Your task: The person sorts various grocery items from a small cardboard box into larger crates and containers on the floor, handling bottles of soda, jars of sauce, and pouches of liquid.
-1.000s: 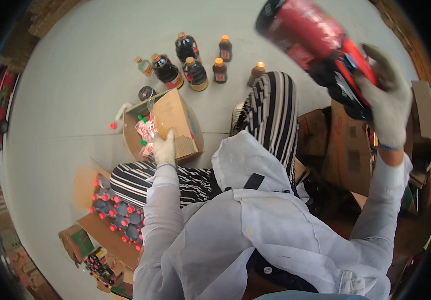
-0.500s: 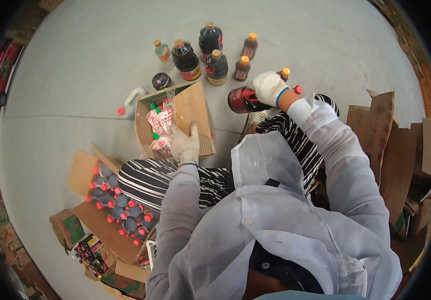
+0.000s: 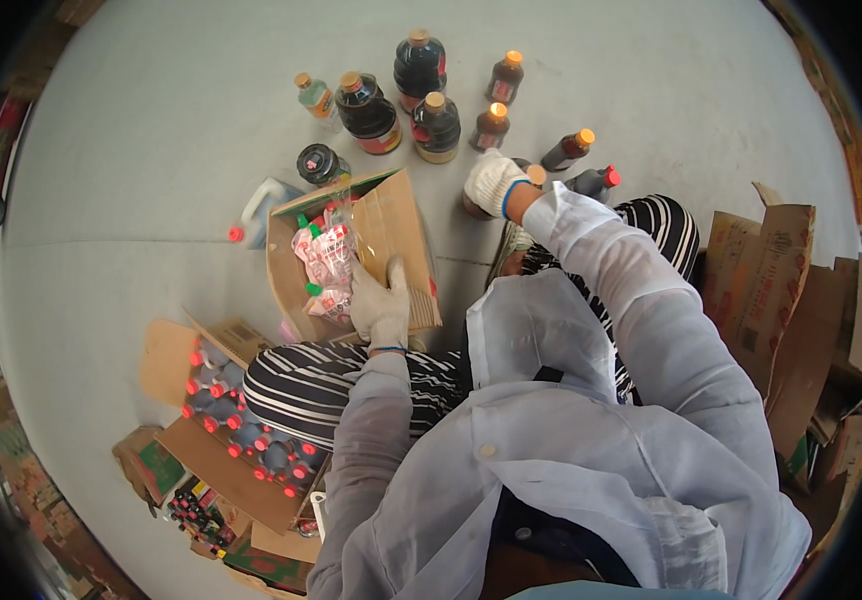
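The gloved right hand (image 3: pixel 496 183) is over a dark bottle (image 3: pixel 475 208), whose body peeks out just below the fingers; whether they grasp it, I cannot tell. The gloved left hand (image 3: pixel 381 308) touches a cardboard box (image 3: pixel 391 222), its fingers beside green-capped pouches (image 3: pixel 323 255), their grip also unclear. 3 small orange-capped bottles (image 3: pixel 490 131) stand beyond.

looked pretty matt on the cardboard box (image 3: pixel 387 222), crinkly and shiny on the plastic pouches (image 3: pixel 326 255), knit-rough on the cloth gloves (image 3: pixel 381 310), kinda glossy on the bottles (image 3: pixel 367 118)
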`<state>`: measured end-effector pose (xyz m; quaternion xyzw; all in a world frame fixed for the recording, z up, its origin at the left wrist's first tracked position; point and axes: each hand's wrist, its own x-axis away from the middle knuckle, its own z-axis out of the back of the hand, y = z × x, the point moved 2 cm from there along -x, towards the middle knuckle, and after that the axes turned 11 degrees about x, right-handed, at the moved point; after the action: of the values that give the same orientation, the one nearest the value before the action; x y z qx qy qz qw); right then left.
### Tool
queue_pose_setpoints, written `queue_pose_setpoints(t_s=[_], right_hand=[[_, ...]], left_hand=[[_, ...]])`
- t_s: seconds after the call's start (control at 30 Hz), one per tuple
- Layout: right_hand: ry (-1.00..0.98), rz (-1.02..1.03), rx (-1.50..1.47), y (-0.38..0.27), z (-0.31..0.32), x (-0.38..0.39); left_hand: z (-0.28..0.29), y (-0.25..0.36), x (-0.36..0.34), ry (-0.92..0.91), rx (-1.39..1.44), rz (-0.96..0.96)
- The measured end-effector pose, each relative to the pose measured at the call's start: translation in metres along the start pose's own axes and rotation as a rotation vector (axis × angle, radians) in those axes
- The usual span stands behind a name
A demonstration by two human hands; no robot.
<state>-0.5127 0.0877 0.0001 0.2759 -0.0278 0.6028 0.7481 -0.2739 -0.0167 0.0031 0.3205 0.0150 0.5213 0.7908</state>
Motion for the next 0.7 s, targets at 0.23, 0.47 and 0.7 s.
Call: queue_pose_setpoints(t_s=[0.23, 0.47, 0.7], right_hand=[[0.371, -0.06, -0.118, -0.032, -0.027, -0.011], [0.538, -0.04, -0.192, -0.034, 0.006, -0.003], [0.358, -0.213, -0.65, -0.03, 0.006, 0.076]], left_hand=[[0.001, -0.003, -0.002, -0.041, 0.077, 0.005], [-0.006, -0.008, -0.002, 0.009, 0.091, -0.076], [0.008, 0.01, 0.006, -0.028, 0.323, -0.103]])
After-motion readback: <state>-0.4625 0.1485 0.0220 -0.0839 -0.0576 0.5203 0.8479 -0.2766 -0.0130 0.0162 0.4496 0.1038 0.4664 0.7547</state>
